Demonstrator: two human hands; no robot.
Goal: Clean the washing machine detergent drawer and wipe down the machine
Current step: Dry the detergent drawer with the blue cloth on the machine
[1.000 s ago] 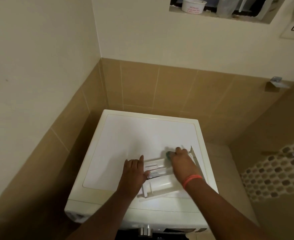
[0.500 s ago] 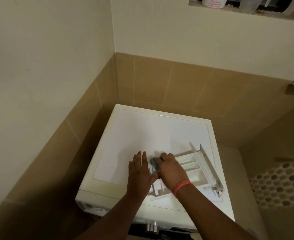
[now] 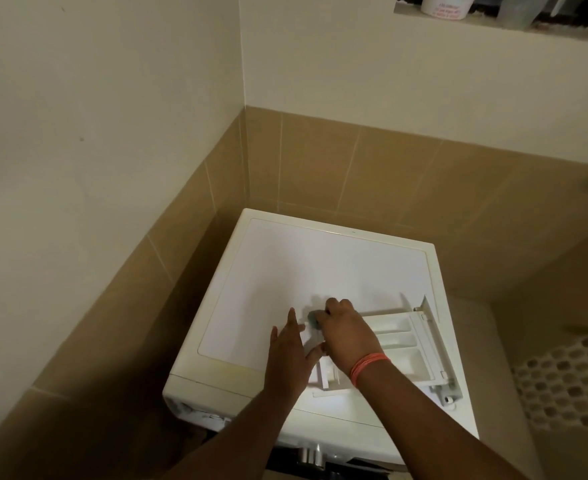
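Where the right hand (image 3: 346, 332) curls over a small green sponge (image 3: 312, 319), grip closed on it, pressing at the left end of the detergent drawer (image 3: 403, 348). Left hand (image 3: 290, 355) laid flat, fingers straight and loose, holding nothing, bracing the same end of the drawer; exact contact hidden beneath the right wrist. Orange band (image 3: 368, 367) around that wrist. Drawer removed from its slot and lying on top of the washing machine (image 3: 285, 271), toward the front right corner, compartments facing up, long side running left to right. Front panel of the machine only partly visible at the lower edge. Tiled wall (image 3: 354, 168) behind and to the left; white tub (image 3: 445, 6) on a ledge high above, well apart from the work.

Judged risks: drawer close to the right edge, so a hard sideways scrub with too light a brace could slide it off onto the floor; smooth lid offers little friction. Sponge mostly hidden under the fingers, so corners of the compartments may be missed. Wiping of the machine itself judged not yet done.
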